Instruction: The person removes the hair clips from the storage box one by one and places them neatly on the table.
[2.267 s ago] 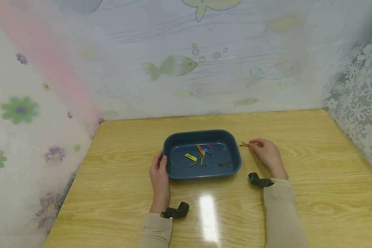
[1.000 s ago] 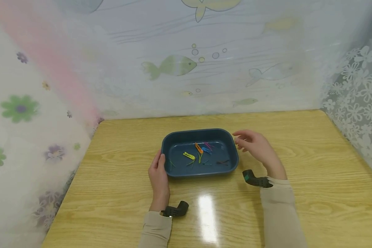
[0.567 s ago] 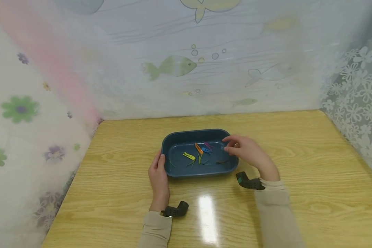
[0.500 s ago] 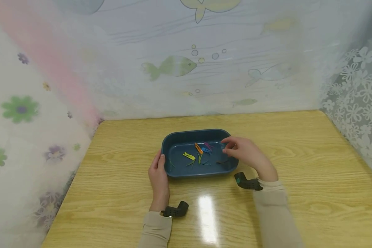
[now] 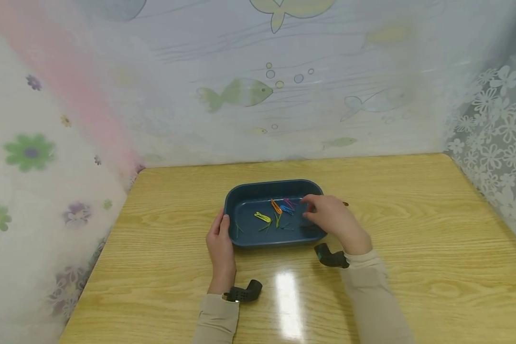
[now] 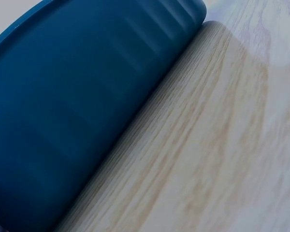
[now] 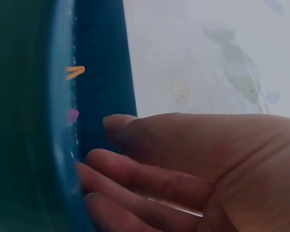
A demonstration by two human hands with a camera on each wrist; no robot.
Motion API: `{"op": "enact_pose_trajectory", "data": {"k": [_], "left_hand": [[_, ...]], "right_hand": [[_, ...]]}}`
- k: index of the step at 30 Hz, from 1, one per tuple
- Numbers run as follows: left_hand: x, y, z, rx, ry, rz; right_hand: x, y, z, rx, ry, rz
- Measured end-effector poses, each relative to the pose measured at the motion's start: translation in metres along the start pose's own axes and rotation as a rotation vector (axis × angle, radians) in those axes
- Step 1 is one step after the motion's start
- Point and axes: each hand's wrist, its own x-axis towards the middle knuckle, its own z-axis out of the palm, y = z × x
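My left hand holds the left end of a dark blue plastic basin, thumb at the rim and fingers along the outside wall. Several small V-shaped clips, which look like hair clips, lie scattered inside: yellow, orange, blue, purple and thin green. Over the basin's right end reaches my right hand, fingers loosely bent, thumb and index apart, nothing seen between them. Beneath it a dark clip is partly hidden. The right wrist view shows these fingers near the basin's wall.
A small brown clip end shows on the wooden table just behind my right hand. Fish-patterned sheeting stands along the back edge, and flowered sheeting borders the left.
The right hand held a brown clip right of the basin; it let that go on the table and moved left over the basin. The left hand stays on the basin.
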Motion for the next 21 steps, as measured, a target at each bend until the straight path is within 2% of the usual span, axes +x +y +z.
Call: {"op": "enact_pose_trajectory", "data": {"k": [11, 15, 21], "left_hand": [[0.002, -0.001, 0.0, -0.009, -0.009, -0.005], [0.001, -0.001, 0.0, -0.008, -0.004, -0.002], [0.001, 0.0, -0.001, -0.001, 0.0, 0.001]], "right_hand": [[0.006, -0.01, 0.019, -0.108, -0.048, -0.062], [0.008, -0.01, 0.026, -0.093, -0.027, -0.08], [0.011, -0.013, 0.032, -0.091, 0.026, -0.06]]}}
